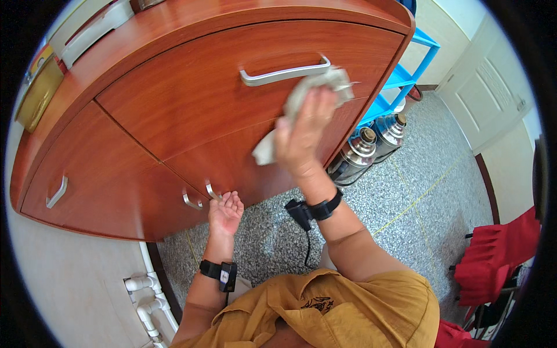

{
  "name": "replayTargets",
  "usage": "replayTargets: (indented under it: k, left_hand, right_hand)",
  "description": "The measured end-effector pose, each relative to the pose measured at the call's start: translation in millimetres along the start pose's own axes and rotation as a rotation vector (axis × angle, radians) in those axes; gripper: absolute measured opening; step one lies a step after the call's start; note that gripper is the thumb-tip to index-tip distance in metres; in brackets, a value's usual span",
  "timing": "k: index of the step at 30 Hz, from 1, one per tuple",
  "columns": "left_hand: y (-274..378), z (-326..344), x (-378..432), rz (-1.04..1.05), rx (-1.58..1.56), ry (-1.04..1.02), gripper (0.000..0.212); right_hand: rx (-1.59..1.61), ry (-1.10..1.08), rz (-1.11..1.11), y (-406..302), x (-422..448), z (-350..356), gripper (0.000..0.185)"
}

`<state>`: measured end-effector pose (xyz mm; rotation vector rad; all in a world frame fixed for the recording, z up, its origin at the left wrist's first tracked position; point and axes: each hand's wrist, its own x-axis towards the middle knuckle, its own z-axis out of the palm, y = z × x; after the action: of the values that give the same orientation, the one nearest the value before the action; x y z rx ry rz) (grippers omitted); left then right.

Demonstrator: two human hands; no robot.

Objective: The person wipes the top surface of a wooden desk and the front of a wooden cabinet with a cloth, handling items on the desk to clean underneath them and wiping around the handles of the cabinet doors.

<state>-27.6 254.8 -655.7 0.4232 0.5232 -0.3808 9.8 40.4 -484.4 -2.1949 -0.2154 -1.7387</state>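
Observation:
My right hand, blurred, presses a whitish cloth against the reddish-brown wooden front of a cabinet, just below a long silver drawer handle. Part of the cloth hangs out on the left of the hand. My left hand is palm up with its fingers loosely curled and no object on the palm. It is beside a small silver door handle low on the cabinet; whether they touch I cannot tell. Each wrist wears a black strap with a small device.
Right of the cabinet stand a light-blue shelf rack and metal vacuum flasks with cork stoppers. A gold-coloured basin and a white container are on the cabinet top. White pipes run at lower left, and red cloth hangs at right.

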Motion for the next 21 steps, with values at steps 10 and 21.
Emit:
replayTargets:
  k: [10,21]
  left_hand:
    - [6.0,2.6,1.3,0.004,-0.019,0.032,0.047]
    - [-5.8,3.3,-7.7,0.004,-0.019,0.036,0.048]
  right_hand:
    - [0.167,-0.129,-0.432,-51.6,-26.3,27.6,0.05]
    - [-0.211,-0.116,0.083,95.1,-60.7,-28.8,0.069]
